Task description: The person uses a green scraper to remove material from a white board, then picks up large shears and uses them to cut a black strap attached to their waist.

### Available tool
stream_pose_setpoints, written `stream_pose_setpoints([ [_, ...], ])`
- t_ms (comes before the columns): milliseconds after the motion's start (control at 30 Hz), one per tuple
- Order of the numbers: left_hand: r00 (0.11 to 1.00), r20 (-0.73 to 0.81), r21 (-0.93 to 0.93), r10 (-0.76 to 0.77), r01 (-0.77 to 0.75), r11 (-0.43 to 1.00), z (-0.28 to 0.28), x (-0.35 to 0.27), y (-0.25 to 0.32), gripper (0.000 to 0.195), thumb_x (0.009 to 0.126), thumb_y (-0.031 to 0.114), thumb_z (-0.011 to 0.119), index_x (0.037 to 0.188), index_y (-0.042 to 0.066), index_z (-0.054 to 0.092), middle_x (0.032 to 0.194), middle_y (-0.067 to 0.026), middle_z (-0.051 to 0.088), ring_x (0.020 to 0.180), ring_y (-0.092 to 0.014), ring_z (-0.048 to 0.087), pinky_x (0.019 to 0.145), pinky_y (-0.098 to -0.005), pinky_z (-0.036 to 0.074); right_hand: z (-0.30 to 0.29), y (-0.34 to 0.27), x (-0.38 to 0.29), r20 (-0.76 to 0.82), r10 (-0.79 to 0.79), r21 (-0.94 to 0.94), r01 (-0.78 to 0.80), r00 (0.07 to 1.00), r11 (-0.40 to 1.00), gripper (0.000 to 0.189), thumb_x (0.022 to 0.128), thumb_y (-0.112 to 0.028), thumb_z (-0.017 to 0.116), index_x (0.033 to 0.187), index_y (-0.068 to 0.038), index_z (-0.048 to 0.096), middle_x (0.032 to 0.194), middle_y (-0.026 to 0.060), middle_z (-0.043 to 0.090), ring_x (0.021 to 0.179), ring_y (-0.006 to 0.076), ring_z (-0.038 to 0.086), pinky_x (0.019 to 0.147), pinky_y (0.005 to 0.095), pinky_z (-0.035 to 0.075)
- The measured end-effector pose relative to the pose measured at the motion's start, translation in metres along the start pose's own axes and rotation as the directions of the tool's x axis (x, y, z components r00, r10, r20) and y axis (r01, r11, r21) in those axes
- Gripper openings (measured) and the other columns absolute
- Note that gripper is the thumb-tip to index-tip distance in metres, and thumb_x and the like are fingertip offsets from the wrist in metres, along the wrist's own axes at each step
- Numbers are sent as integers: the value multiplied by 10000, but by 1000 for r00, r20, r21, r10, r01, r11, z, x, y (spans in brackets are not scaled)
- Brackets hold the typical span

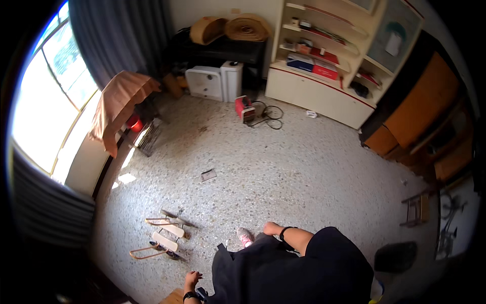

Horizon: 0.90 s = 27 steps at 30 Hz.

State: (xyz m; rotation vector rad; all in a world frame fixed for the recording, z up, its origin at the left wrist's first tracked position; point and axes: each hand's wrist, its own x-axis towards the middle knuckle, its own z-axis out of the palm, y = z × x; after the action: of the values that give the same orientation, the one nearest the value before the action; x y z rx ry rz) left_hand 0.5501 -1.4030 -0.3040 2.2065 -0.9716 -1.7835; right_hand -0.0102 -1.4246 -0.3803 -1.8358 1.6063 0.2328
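Beside my body at the lower left hangs my left hand [193, 278], its fingers a little bent and apart, holding nothing visible; a dark band circles the wrist. My right hand [271, 228] is curled closed close to my dark-clothed thigh, near a pink and white shoe [244, 236]; nothing shows in it, and its wrist has a black band too. On the speckled floor [265, 182], up and left of my left hand, stands a low wheeled frame [165, 241] with cream boards and copper-coloured looped bars. A small flat rectangular piece [208, 174] lies further ahead.
Ahead are a red machine [245, 108] with a coiled black cable, a white basin-like unit [205, 83] and a cream shelf cabinet [319, 95]. A cloth-covered rack [121, 106] stands by the window. At right are a small wooden stool [417, 209] and a dark object [396, 257].
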Motion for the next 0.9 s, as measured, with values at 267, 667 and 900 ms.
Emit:
stream_pose_setpoints([
  [267, 979, 60, -251, -194, 203, 946, -18, 11, 44, 200, 899, 195, 663, 860, 12, 734, 925, -125, 776, 824, -241, 744, 743, -381, 574, -248, -143, 323, -11, -32, 570, 33, 999, 821, 248, 988, -241, 578, 900, -37, 688, 775, 80, 709, 606, 171, 655, 577, 352, 532],
  [667, 990, -90, -362, -105, 65, 930, -196, 254, 273, 337, 890, 383, 733, 918, 48, 756, 771, -61, 689, 808, -226, 722, 651, -374, 544, -370, -143, 505, 63, 102, 351, -118, 993, 929, 343, 921, -276, 617, 754, -2, 738, 658, 121, 723, 588, 221, 720, 615, 381, 571],
  [900, 938, -135, 291, 321, -272, 917, -322, 422, 531, 436, 890, 463, 691, 952, 48, 809, 909, -201, 777, 866, -323, 757, 808, -438, 582, -427, -152, 623, 3, 236, 352, -222, 972, 909, 359, 955, -292, 589, 767, -13, 713, 657, 115, 715, 582, 202, 698, 606, 367, 559],
])
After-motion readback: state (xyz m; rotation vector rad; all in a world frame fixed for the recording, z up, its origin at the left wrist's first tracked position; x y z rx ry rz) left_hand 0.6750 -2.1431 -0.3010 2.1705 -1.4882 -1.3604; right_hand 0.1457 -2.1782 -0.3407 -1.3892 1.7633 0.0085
